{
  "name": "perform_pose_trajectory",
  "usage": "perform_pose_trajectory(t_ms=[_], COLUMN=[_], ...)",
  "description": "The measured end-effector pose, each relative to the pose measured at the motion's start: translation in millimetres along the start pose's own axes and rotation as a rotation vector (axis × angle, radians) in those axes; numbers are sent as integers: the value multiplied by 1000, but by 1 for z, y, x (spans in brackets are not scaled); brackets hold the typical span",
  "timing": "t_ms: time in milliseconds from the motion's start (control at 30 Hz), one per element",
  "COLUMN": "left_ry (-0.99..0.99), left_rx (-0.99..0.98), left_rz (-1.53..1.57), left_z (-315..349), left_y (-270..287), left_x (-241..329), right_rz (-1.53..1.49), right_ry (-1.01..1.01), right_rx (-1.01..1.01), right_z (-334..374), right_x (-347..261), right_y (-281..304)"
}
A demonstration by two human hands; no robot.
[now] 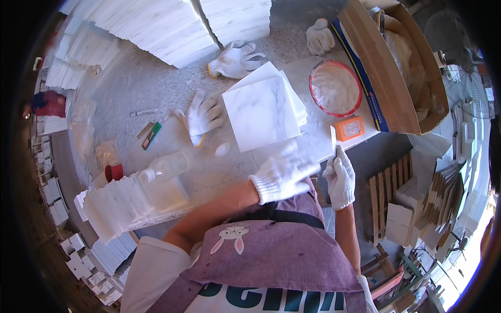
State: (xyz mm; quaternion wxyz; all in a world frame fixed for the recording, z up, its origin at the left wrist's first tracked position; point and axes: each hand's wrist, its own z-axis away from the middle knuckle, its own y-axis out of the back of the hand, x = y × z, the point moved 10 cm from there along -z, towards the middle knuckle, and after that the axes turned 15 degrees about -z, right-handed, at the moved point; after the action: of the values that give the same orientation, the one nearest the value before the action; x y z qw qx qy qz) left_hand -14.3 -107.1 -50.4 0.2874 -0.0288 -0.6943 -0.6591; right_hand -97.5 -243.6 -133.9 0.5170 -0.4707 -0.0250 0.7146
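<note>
Taking the middle of the view as the clock's centre, a row of thin white tiles (117, 206) stands on edge between 8 and 9 o'clock. A clear bottle (175, 164) lies on its side at 9; a nudge there might set it rolling. The green cutter (152, 136), toward 10, rests on the table (209, 176), and a loose white glove (203, 118) is at 10.

Just past 12 sits the stack of square white tiles (261, 112), twisted out of line so that corners jut out at its right; a catching cuff could shift the upper ones and chip an edge.

The gloved left hand (283, 180), at 4, reaches across near the stack. Its fingers look extended, but blur hides whether they hold anything. A careless sweep could bump the stack or the other hand.

Between 1 and 2 is a red-rimmed bowl (311, 83) of white material, which might spill if jostled. The gloved right hand (341, 180), between 3 and 4, pinches a thin pale strip (333, 136) pointing upward; a loose pinch could drop it. Just beyond, the orange box (349, 128) sits near the table's edge, where a knock might send it over.
</note>
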Motion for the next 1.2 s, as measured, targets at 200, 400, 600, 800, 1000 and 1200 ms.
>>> perform_pose_trajectory(t_ms=[200, 400, 600, 800, 1000, 1200], left_ry=[147, 210, 121, 127, 242, 536], left_rx=[293, 362, 455, 495, 93, 131], left_rz=[-182, -548, -512, -401, 233, 1021], left_z=[2, -11, -12, -7, 1, 6], left_y=[27, 21, 35, 39, 23, -54], left_x=[-20, -63, -50, -47, -20, -24], right_rz=[-192, -173, -135, -149, -191, 1], right_ry=[-3, -19, 4, 22, 59, 108], right_rx=[43, 29, 36, 7, -3, 90], right_z=[7, 9, 10, 16, 30, 38], right_x=[-3, 9, 7, 3, 1, 15], right_y=[-6, -19, -23, -28, -37, -30])
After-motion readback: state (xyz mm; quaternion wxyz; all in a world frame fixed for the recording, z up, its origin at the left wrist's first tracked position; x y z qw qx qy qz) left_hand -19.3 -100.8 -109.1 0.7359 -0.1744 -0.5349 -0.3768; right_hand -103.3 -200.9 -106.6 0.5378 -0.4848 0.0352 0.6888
